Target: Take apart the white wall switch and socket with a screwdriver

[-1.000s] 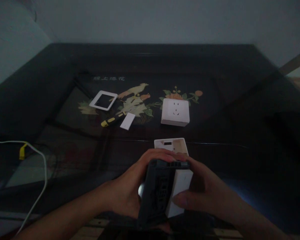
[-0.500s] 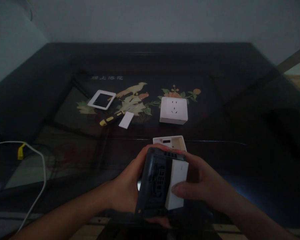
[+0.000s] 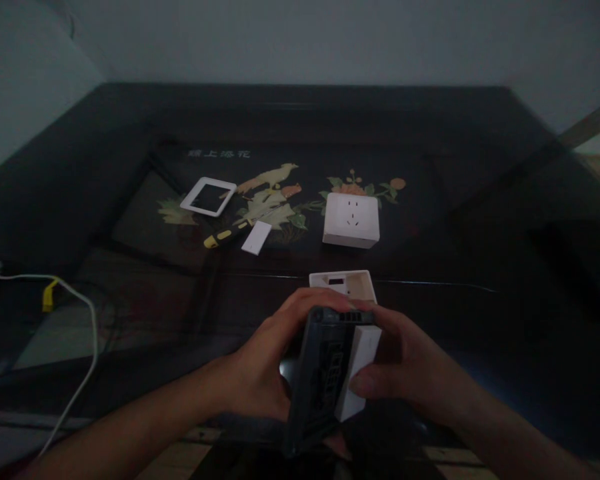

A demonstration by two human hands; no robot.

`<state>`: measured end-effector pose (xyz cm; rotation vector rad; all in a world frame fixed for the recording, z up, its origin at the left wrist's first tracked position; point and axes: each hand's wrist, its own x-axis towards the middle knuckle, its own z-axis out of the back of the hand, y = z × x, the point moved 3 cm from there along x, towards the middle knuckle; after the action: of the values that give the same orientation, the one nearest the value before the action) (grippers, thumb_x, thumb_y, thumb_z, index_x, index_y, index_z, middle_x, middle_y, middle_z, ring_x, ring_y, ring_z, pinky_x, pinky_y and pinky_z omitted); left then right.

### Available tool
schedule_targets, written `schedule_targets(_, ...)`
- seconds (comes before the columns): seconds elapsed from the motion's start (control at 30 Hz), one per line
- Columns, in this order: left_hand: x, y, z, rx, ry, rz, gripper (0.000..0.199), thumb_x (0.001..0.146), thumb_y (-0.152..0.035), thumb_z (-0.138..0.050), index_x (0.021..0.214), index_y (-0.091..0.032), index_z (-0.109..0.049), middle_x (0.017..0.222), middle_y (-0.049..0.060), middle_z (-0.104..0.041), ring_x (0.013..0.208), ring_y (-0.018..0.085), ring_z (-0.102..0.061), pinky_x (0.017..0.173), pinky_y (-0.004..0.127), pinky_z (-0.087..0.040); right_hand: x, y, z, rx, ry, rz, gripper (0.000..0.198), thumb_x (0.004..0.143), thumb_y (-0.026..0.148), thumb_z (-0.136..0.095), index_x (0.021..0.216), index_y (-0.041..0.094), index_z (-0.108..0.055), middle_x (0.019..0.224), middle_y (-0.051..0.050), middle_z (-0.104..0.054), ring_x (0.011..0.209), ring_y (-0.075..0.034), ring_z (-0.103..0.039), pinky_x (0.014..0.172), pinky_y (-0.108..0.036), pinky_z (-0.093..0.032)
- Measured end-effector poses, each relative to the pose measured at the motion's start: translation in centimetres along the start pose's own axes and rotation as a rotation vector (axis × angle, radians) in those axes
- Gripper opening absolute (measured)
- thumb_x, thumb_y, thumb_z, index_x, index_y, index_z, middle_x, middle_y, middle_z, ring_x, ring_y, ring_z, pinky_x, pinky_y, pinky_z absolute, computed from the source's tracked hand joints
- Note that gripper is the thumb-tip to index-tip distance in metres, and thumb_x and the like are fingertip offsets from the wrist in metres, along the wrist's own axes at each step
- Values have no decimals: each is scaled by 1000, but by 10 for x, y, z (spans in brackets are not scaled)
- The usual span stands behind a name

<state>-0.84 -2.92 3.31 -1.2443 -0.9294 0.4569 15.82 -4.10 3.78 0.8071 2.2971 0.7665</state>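
A wall switch body [image 3: 317, 393] with a dark grey frame is held up on edge close in front of me. My left hand [image 3: 257, 377] is closed around its left side and top. A white rocker button [image 3: 363, 370] sits tilted at the right half of the dark body. Pressing on that button is the thumb of my right hand [image 3: 405, 367], whose other fingers wrap behind the body and are partly hidden. Just beyond my fingers lies an open white mounting box [image 3: 317, 275], its near part covered by my hands.
On the dark glossy table [image 3: 455, 247] are a white socket box [image 3: 351, 220], a white cover frame [image 3: 190, 204], a yellow-and-black screwdriver [image 3: 225, 235] and a loose white rocker button [image 3: 257, 238]. A white cable [image 3: 94, 327] with a yellow tag [image 3: 49, 297] runs along the left.
The switch body has turned more edge-on and sits slightly lower and further right. Both hands keep their grip. The whole scene has shifted a little to the right.
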Motion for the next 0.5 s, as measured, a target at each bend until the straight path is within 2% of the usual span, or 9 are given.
schedule_targets(0.1, 1, -2, 1, 48, 41, -44, 93, 61, -44, -90, 140, -38, -42, 136, 6, -54, 128, 31, -50, 106, 50, -44, -2, 0, 1, -45, -7, -32, 46, 65, 18, -88, 107, 22, -70, 92, 2, -75, 81, -12, -70, 76, -26, -54)
schedule_targets(0.23, 4, -6, 1, 85, 88, -110, 100, 61, -41, -90, 145, -36, -37, 140, 7, -53, 130, 31, -47, 107, 48, -43, -3, -1, 0, -63, -18, -23, 49, 64, 19, -88, 108, 25, -68, 94, 2, -74, 84, -14, -70, 78, -28, -54)
schedule_targets(0.43, 3, -4, 2, 17, 31, -46, 101, 56, -44, -92, 142, -36, -39, 137, 7, -53, 129, 32, -47, 107, 50, -43, -2, -4, -1, -10, -1, -7, 65, 65, 26, -88, 124, 28, -59, 106, 0, -72, 93, -16, -69, 85, -33, -53)
schedule_targets(0.5, 2, -4, 3, 43, 13, -15, 101, 56, -44, -92, 142, -36, -39, 138, 8, -51, 129, 33, -48, 108, 52, -43, -2, -2, -1, -35, -11, 28, 60, 67, 29, -87, 121, 28, -60, 109, -1, -70, 95, -16, -68, 84, -32, -53)
